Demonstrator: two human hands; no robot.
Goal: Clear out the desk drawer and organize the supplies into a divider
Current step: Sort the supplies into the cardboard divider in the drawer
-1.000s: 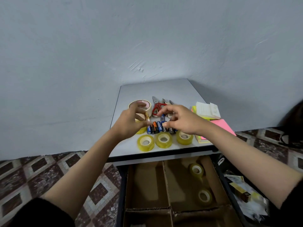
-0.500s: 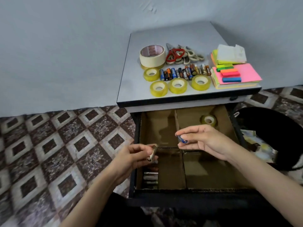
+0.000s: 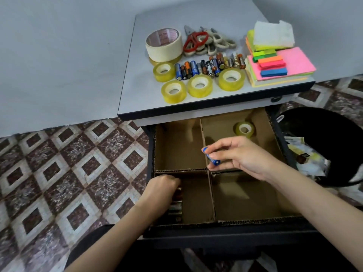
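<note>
- Since half a second ago your left hand (image 3: 163,190) has dropped from above the drawer's edge down into the 7 o'clock compartment. Your right hand (image 3: 241,156) has stayed over the middle of the drawer.
- Drawer (image 3: 216,232): pulled open below the desk top (image 3: 137,75), which lies at 12 o'clock from it.
- Divider (image 3: 211,195): cardboard walls make four compartments. It looks thin and bendable, so don't lean on the walls.
- Tape roll (image 3: 244,130): alone in the 1 o'clock compartment. Four more tape rolls (image 3: 199,85) wait on the desk top.
- Left hand: knuckles up, fingers curled down onto the stacked batteries (image 3: 175,211) against the left wall. Fingertips are hidden, so you can't tell whether it grips one or has let go.
- Right hand: thumb and fingers pinch a blue battery (image 3: 216,161) mid-body, both ends showing. It hovers tilted over the divider's cross, clear of the cardboard.
- Loose batteries (image 3: 208,66): a row on the desk top, between the tape rolls.
- Handling, as a judgement: batteries are rigid, smooth and dense for their size, and they'll roll. Pinch across the barrel at mid-length, lay each one flat alongside the stack, and release low so it doesn't bounce.
</note>
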